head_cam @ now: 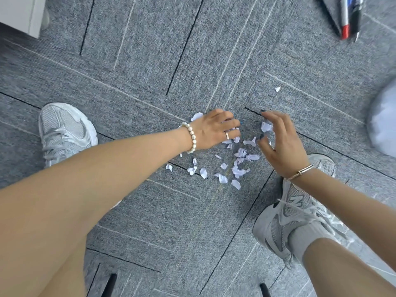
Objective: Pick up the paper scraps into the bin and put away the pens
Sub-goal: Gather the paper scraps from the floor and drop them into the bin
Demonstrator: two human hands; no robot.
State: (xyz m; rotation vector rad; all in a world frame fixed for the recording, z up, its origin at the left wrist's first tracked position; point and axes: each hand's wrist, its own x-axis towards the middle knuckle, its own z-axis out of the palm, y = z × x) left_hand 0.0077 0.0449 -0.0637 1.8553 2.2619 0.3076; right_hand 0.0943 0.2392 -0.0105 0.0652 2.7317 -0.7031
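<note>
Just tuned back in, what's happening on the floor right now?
A person is crouched over a scatter of torn paper scraps on grey carpet, gathering them with both bare hands. The left hand is curled over scraps at the pile's far edge, while the right hand is open with a scrap by its fingers. One stray scrap lies apart, further out. The pens lie untouched at the top right. Most scraps are not yet collected.
</note>
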